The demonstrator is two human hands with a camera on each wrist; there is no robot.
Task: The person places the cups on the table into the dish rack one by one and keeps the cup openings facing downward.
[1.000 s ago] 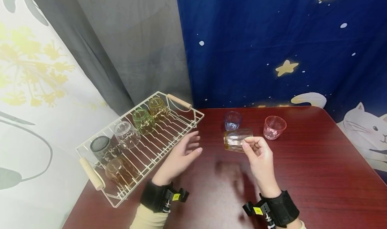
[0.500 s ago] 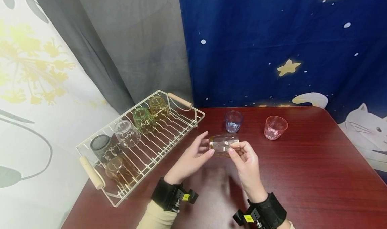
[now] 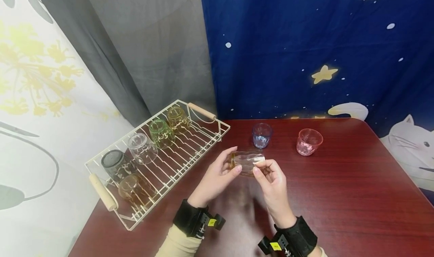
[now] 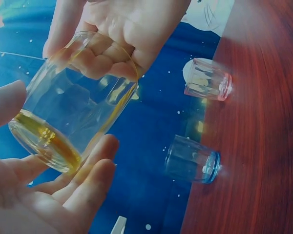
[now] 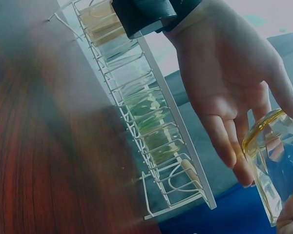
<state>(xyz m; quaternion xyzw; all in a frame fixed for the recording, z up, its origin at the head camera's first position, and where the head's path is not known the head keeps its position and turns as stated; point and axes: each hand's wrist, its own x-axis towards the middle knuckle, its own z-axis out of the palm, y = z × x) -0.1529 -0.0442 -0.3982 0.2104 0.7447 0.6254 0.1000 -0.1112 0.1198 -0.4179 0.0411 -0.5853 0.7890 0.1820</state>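
Observation:
A clear yellow-tinted drinking glass (image 3: 245, 162) lies sideways in the air between both hands, above the table. My right hand (image 3: 274, 181) pinches its rim end between thumb and fingers. At the thick amber base, my left hand (image 3: 217, 176) holds the glass with its thumb on the near side and fingers around the far side. In the left wrist view, the base of the glass (image 4: 78, 102) sits between the left thumb and fingers, while the right fingers show at its mouth.
A white wire rack (image 3: 179, 165) with wooden handles stands left, holding several upside-down coloured glasses, including a green glass (image 3: 162, 133). A blue glass (image 3: 262, 135) and a pink glass (image 3: 309, 142) stand upright at the back of the red-brown table (image 3: 359, 185). Curtains hang behind.
My right hand has carried the yellow-tinted glass leftward from near the blue glass. The left hand has moved right, away from the rack, and has taken hold of the glass's base.

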